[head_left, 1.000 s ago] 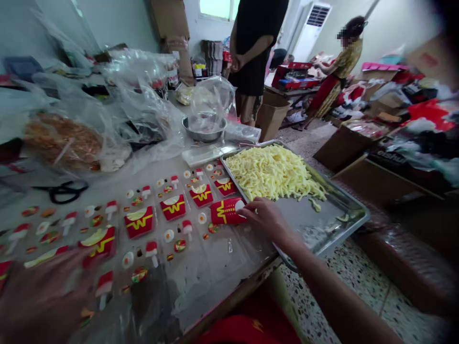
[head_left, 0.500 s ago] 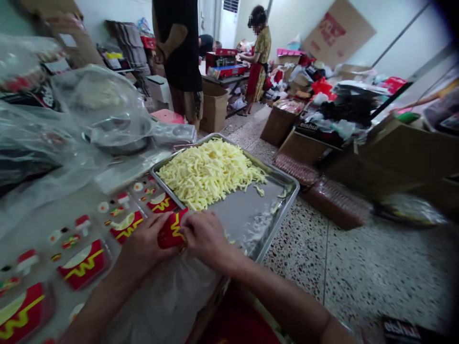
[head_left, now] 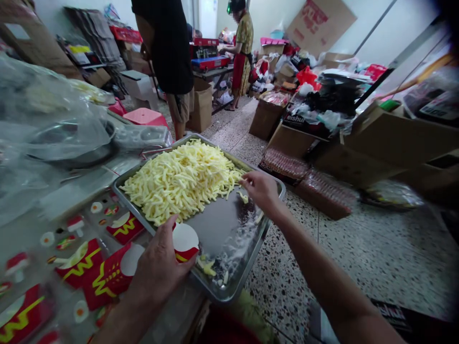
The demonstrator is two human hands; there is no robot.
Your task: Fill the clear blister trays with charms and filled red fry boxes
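My left hand [head_left: 163, 260] is wrapped round a red and white fry carton [head_left: 185, 241], its white inside facing up, over the tray's near left edge. On the metal tray [head_left: 251, 260] lies a heap of pale yellow fry-shaped sticks [head_left: 186, 177]. At the right edge of the heap, my right hand [head_left: 261, 191] is closed in a pinch on one of the sticks, partly hidden by the fingers. Left of the tray, flat red fry cartons with yellow zigzags, such as this red carton [head_left: 107, 277], lie on the table among small food-shaped pieces.
Clear plastic bags cover a metal bowl [head_left: 71, 143] at the left. A pink stool [head_left: 145, 116] stands beyond the tray. Further back are a person in black [head_left: 163, 52] and another person at a table [head_left: 242, 52]. Cardboard boxes [head_left: 268, 117] and packed bags crowd the floor at right.
My right hand has left the carton and reached out to the right edge of the heap. The carton in my left hand now shows its open white inside. The view has shifted.
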